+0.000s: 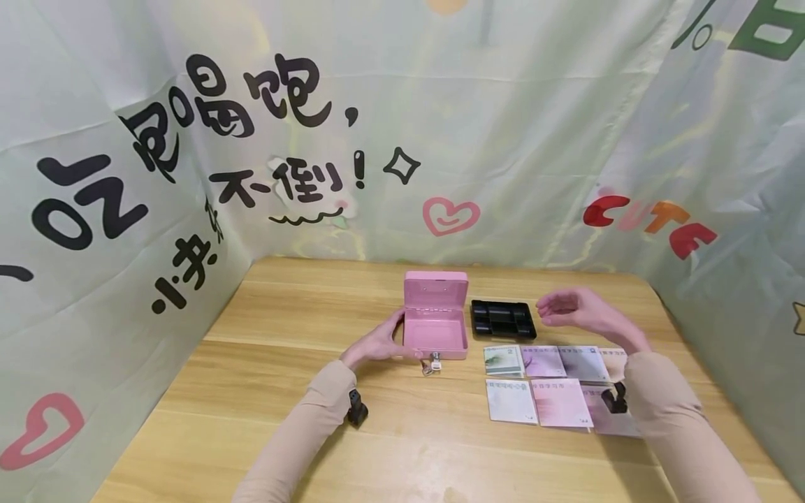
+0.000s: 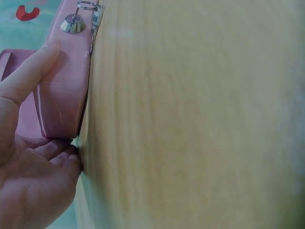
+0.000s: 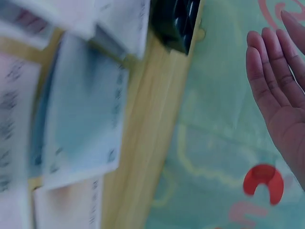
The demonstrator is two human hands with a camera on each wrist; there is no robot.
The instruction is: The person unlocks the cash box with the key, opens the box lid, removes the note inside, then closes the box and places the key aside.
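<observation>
A pink metal cash box (image 1: 435, 355) stands with its lid (image 1: 435, 290) raised and its inside showing bare. My left hand (image 1: 377, 342) holds it by the left front corner, thumb on the front wall and fingers along the side. In the left wrist view, keys on a ring (image 2: 87, 5) hang from the round lock (image 2: 73, 24) just past the thumb. Right of the box lies a black compartment tray (image 1: 503, 335). Just beyond the tray's right end, my right hand (image 1: 581, 311) is raised with nothing in it, its fingers fairly straight and together.
Two rows of banknotes in several colours, among them a green stack (image 1: 503, 360) and a pink stack (image 1: 562, 403), lie in front of the tray under my right forearm. Behind the wooden table (image 1: 302, 300) hangs a printed cloth (image 1: 534, 175), with more at both sides.
</observation>
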